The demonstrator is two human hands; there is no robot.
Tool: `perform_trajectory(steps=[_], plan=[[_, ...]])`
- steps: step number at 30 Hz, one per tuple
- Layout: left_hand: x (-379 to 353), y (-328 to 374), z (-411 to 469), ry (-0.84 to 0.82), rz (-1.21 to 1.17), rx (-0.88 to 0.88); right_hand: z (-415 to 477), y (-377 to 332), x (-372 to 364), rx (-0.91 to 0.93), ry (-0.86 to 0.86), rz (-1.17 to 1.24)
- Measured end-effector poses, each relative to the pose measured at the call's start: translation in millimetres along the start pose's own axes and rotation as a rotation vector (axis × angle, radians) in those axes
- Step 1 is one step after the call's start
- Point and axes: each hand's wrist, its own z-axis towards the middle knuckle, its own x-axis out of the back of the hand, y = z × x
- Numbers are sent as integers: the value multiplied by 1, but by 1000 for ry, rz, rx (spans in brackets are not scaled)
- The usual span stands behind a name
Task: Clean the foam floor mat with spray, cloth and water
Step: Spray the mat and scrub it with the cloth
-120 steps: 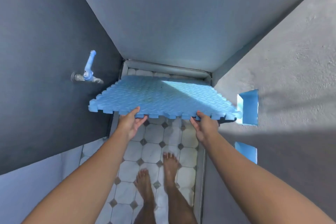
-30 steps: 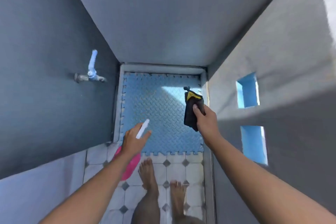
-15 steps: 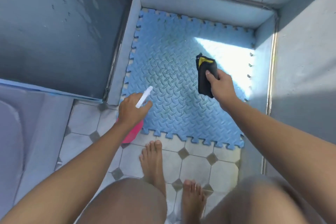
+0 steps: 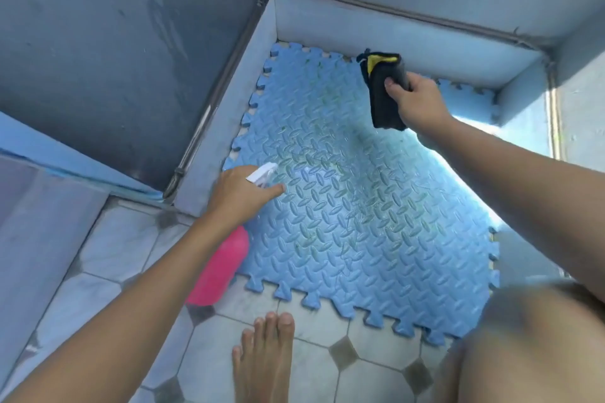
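The blue foam mat [image 4: 353, 206] lies flat in the corner of the tiled floor [image 4: 108, 249], under and ahead of both sets of fingers. The left hand [image 4: 240, 195] is wrapped around the neck of a pink spray bottle [image 4: 219, 267], forefinger stretched past its white nozzle [image 4: 262, 173] over the mat's near left edge. The right hand [image 4: 415, 101] pinches a folded dark cloth [image 4: 383, 91] with a yellow edge above the far side; bare toes [image 4: 265, 353] stand just short of the mat.

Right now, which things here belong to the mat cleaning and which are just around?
In use: blue foam floor mat; pink spray bottle in left hand; folded dark cloth in right hand.
Just around: tiled floor; grey walls.
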Motion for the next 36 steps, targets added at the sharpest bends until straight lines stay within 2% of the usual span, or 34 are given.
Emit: perform_trajectory(steps=[2, 6, 9, 11, 15, 20, 25, 30, 32, 34, 36], plan=[[5, -4, -9, 20, -28, -32, -9, 10, 0, -16, -31, -13], [7, -11, -21, 7, -62, 34, -37, 38, 3, -4, -118, -133], [4, -22, -31, 131, 17, 85, -40, 55, 9, 13, -217, -233], [6, -31, -38, 186, 9, 60, -35, 57, 12, 2, -206, -177], [13, -39, -50, 43, -186, -55, -30, 57, 9, -33, -158, -81], [4, -38, -62, -8, -73, -163, -33, 65, 1, -1, -218, -181], [6, -40, -68, -279, -113, -241, -30, 62, -4, 20, -155, -219], [3, -52, -74, -309, 96, -273, -35, 61, -8, 39, -107, -287], [4, -57, -75, -362, 99, -254, -37, 60, -8, 53, -113, -320], [8, -61, -73, -309, 64, -237, -38, 58, -10, 66, -124, -345], [14, -64, -71, -171, -2, -212, -39, 58, -10, 74, -126, -357]])
